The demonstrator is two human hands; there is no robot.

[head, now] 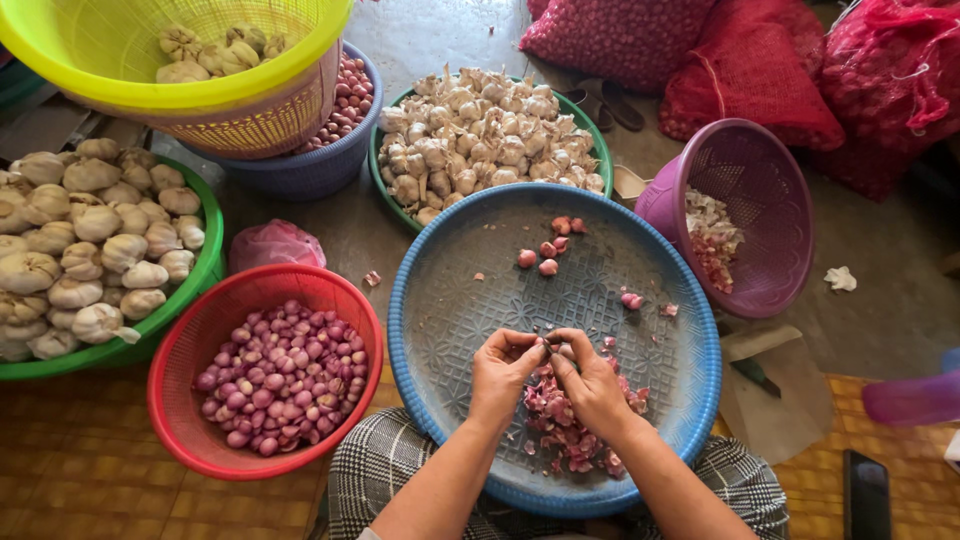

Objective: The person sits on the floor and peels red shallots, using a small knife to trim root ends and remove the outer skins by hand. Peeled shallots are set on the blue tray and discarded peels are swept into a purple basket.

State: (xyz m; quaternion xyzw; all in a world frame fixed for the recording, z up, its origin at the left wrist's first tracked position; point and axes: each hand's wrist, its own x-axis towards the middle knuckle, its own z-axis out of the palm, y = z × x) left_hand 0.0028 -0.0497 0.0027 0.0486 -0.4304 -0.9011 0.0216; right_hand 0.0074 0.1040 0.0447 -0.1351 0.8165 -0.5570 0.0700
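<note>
Fingers of our left hand and right hand are pinching one small shallot over the blue tray; it is looking light, firm, papery-skinned, best gripped at its ends.

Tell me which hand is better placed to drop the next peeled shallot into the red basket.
Probably the left. The left hand is on the side of the red basket, which sits just beyond the blue tray's left rim. The right hand would have to cross over it.
</note>
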